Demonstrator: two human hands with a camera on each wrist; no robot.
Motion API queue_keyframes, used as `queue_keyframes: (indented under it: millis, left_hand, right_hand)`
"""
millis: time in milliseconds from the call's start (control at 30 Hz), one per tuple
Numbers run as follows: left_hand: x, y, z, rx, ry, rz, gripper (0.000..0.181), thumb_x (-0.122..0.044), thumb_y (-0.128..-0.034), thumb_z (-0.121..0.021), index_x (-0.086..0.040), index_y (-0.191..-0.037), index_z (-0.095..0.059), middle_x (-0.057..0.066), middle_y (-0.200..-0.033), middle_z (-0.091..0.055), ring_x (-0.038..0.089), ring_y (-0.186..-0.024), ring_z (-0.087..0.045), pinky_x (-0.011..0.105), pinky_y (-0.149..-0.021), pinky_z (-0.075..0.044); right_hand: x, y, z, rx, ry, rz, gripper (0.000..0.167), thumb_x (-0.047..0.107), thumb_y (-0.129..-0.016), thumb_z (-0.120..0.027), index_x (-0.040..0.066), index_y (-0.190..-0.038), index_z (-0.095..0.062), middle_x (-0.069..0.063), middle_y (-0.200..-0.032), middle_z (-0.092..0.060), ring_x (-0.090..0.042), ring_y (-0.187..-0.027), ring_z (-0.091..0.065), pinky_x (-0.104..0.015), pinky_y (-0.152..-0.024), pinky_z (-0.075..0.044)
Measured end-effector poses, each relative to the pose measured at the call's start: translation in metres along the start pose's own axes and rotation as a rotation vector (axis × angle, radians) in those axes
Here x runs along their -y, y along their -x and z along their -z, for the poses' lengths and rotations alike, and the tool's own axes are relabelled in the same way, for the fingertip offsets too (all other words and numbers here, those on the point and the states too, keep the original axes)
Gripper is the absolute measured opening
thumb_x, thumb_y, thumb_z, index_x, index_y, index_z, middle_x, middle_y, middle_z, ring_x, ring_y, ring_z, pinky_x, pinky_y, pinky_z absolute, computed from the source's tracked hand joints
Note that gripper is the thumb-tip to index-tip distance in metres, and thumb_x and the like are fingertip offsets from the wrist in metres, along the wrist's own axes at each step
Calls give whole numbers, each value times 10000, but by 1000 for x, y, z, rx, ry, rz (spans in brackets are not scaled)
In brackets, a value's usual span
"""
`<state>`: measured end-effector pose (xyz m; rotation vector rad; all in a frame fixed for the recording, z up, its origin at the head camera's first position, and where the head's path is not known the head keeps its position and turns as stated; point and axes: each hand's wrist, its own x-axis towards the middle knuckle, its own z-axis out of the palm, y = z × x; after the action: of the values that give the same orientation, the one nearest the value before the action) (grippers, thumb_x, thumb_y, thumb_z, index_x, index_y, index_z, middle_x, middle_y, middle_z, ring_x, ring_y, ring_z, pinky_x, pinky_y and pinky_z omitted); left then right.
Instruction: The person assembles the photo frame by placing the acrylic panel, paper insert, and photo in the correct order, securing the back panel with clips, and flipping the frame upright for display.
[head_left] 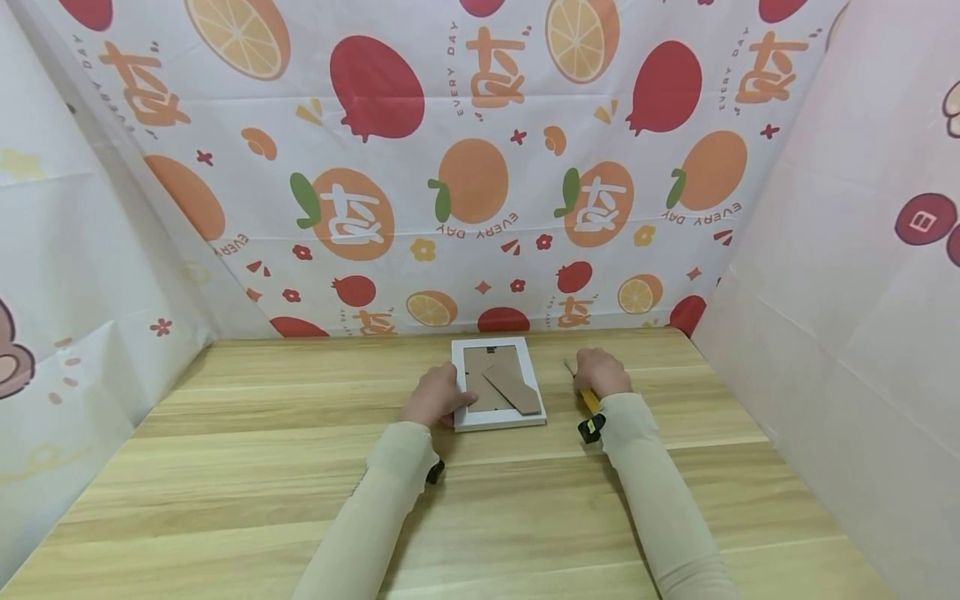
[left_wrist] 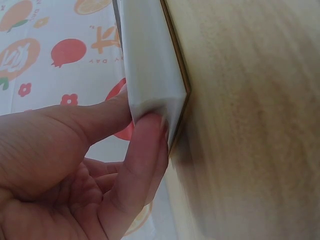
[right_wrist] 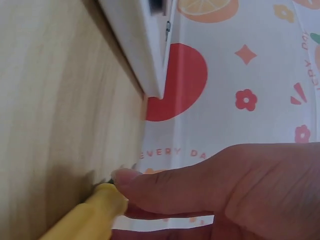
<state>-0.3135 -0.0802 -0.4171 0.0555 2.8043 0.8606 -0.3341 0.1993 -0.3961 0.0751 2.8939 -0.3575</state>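
A white picture frame (head_left: 498, 422) lies face down on the table, its brown backing board and slanted easel leg (head_left: 516, 392) showing. My left hand (head_left: 433, 396) grips the frame's left edge near a corner. In the left wrist view, the thumb is at one face and the fingers press the white side of the frame (left_wrist: 152, 55). Right of the frame, low over the table, my right hand (head_left: 602, 372) pinches a yellow-handled screwdriver (right_wrist: 92, 217) near the front of its handle. Its metal tip pokes out past the fingers in the head view; most of the shaft is hidden.
The wooden table (head_left: 262, 467) runs back to a white curtain (head_left: 420, 167) printed with fruit. More curtains hang along the left and right sides. Each wrist wears a small black camera (head_left: 591, 428).
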Motion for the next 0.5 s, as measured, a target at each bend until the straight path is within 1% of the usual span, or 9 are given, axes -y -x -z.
queue_keyframes:
  millis: [100,233,300,367,433,500]
  left_hand:
    - [0,1,0,-1,0,1,380,-262,-937,-778,25,-1103,-592,136,-861,-636,187,-532,-634,245,-435,-505]
    - [0,2,1,-2,0,-1,381,-261,-935,-779,27,-1098,-590,135,-856,-632,187,-524,-634,247,-435,-508]
    - [0,2,1,-4,1,-6,376,-261,-935,-780,25,-1088,-590,134,-854,-631,187,-520,-636,249,-436,-510]
    - [0,2,1,-5,2,-12,370,-260,-933,-781,23,-1078,-592,134,-853,-633,187,-517,-638,251,-436,-512]
    - [0,1,1,-5,7,-16,364,-259,-933,-782,20,-1070,-592,135,-853,-634,188,-519,-639,252,-438,-514]
    - [1,1,1,-5,8,-21,362,-260,-935,-779,20,-1068,-593,135,-851,-638,187,-521,-638,248,-437,-510]
  right_hand:
    - [2,2,2,-16,8,16,150,86,-899,-719,29,-1010,-637,-129,-946,-639,-257,-803,-577,-336,-643,-474]
    - [5,3,6,-33,13,61,110,117,-908,-722,46,-949,-648,-97,-904,-640,-236,-779,-560,-337,-651,-453]
    - [7,3,8,-36,16,84,113,138,-910,-725,49,-948,-667,-99,-940,-670,-233,-791,-569,-348,-671,-471]
    - [9,4,10,-32,17,109,155,164,-915,-727,46,-1010,-696,-107,-1041,-703,-234,-845,-588,-370,-722,-508]
    - [12,5,12,-14,17,131,258,199,-931,-732,44,-1135,-704,-122,-1184,-706,-245,-938,-606,-412,-816,-541]
    - [16,6,13,11,9,156,347,220,-943,-734,45,-1239,-686,-130,-1283,-684,-260,-1030,-611,-457,-907,-549]
